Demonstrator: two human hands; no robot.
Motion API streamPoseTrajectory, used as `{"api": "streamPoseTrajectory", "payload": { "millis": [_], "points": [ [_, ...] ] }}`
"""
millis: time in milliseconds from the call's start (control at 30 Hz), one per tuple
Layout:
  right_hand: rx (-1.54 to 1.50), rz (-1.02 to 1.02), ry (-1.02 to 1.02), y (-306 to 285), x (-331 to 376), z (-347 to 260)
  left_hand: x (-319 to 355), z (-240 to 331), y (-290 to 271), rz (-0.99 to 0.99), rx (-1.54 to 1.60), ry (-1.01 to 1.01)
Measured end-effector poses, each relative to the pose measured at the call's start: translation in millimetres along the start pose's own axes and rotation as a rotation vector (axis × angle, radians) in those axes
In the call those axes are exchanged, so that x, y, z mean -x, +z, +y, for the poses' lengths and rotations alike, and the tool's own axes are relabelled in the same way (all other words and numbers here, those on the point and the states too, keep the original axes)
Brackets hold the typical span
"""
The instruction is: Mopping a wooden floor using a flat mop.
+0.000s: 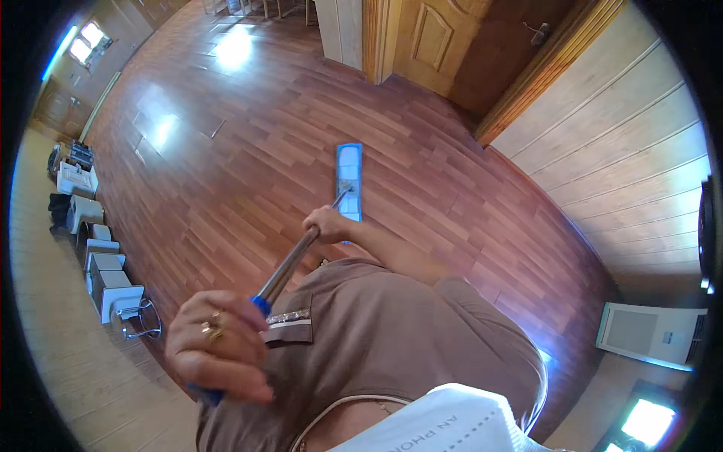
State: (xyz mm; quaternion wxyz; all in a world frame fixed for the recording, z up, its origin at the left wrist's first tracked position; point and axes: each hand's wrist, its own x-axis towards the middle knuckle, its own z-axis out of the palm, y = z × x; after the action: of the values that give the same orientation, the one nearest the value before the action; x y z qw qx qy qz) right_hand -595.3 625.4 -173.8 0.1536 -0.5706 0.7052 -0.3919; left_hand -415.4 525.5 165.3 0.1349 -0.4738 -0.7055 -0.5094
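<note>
I see the left hand (217, 345), lower left, curled round the blue grip (260, 304) of a slim metal pole (289, 263); the right hand (328, 224), wrapped round the pole at centre, is nearer the blue-edged rectangular mop head (349, 164) just above, long axis running up-frame. Reddish-brown plank floor (256, 177) stretches upper left; a pale panelled wall (602, 158) bounds the right.
</note>
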Motion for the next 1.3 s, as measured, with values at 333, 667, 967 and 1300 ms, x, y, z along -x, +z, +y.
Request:
{"api": "streamPoseTrajectory", "payload": {
  "millis": [333,667,967,1300],
  "points": [
    [-0.153,-0.383,-0.018,-40.8,15.1,-6.0,9.7,10.8,-20.2,-0.043,-0.086,-0.066],
    [0.024,0.434,0.359,-114.2,132.3,-12.0,-38.2,-92.7,81.4,0.122,-0.160,-0.091],
    [0.023,0.834,0.361,-153.2,165.0,8.5,-87.9,-167.7,137.7,-0.038,-0.266,-0.048],
    [0.023,0.823,0.306,-181.8,175.7,65.1,-80.3,-268.9,196.3,0.237,-0.360,-0.211]
  ]
}}
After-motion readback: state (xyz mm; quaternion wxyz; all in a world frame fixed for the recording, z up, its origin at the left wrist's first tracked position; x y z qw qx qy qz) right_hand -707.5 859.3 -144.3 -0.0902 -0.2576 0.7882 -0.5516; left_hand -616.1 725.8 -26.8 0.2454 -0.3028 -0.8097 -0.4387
